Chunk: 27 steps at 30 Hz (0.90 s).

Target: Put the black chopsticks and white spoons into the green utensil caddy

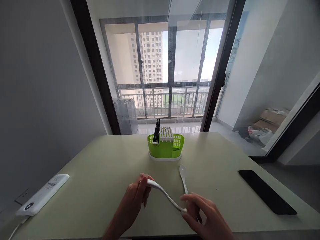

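A white spoon is held slanting above the table between my two hands. My left hand is closed on its upper left end, pinching the bowl between thumb and fingers. At the lower right, the tip of its handle meets the thumb and fingers of my right hand, which are closed around it. A second white spoon lies on the table just beyond my right hand, bowl pointing away; the fingers hide the end of its handle. Farther back stands a green utensil basket with a white base.
Black chopsticks and a white slotted piece rest on top of the basket. A white power bank with a cable lies at the left, a black phone-like slab at the right. Glass doors stand beyond the pale green table.
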Motion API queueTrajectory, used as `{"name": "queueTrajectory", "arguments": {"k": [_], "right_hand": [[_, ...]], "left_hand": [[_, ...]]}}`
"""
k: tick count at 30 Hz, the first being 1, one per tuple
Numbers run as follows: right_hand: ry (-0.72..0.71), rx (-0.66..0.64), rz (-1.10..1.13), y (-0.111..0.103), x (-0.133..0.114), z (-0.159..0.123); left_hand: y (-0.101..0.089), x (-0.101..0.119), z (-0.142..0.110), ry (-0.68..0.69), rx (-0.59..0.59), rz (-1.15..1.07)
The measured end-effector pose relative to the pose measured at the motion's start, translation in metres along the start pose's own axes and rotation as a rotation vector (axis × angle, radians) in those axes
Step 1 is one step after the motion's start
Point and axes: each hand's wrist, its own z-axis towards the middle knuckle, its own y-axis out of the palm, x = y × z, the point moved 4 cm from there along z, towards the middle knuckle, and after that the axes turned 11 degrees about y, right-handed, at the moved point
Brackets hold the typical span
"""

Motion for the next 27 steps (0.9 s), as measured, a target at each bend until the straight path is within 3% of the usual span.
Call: {"name": "queueTrajectory", "arguments": {"k": [5, 7, 9, 12, 18, 27], "right_hand": [[0.295, 0.417, 0.155, -0.030, 0.058, -0.003], [0.406, 0.483, 0.176, -0.037, 0.084, -0.003], [0.451, 0.469, 0.211, -0.039, 0.102, -0.001], [0.481, 0.362, 0.266, -0.036, 0.115, 0.004], [0.435, 0.227, 0.230, -0.026, 0.110, 0.010], [0.466, 0.222, 0.216, -0.027, 0.119, 0.012]], "left_hand": [[-0.065, 0.021, 0.026, 0.177, 0.451, 0.165], [-0.083, 0.030, 0.044, 0.234, 0.582, 0.265], [-0.093, 0.032, 0.066, 0.268, 0.639, 0.359], [-0.092, 0.023, 0.105, 0.302, 0.621, 0.509], [-0.063, -0.016, 0.167, 0.367, 0.385, 0.628], [-0.052, -0.055, 0.187, 0.378, 0.183, 0.643]]}}
